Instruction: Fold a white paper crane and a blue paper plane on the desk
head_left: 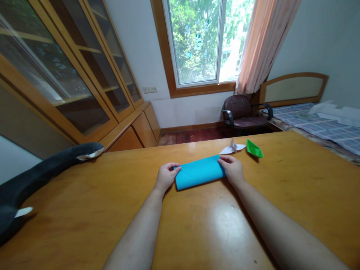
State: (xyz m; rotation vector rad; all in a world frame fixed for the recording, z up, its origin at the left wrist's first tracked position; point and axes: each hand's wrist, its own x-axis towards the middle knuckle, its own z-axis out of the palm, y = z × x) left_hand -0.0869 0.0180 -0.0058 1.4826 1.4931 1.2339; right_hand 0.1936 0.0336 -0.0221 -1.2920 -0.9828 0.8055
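Note:
A sheet of bright blue paper (200,173), folded over into a long rectangle, is stretched between my hands just over the wooden table. At its left end, my left hand (166,175) pinches the upper corner between thumb and fingers. My right hand (233,169) grips the upper right corner the same way, its fingers partly behind the paper. Beyond my right hand lie a pale folded paper crane (233,147) and a green paper boat (254,149), both apart from the blue sheet.
The yellow-brown wooden table (118,225) spans the foreground. A dark, curved object with white parts (53,161) lies along its left side. Past the far edge are a glass-door cabinet (81,56), a brown armchair (242,110) and a bed (317,116).

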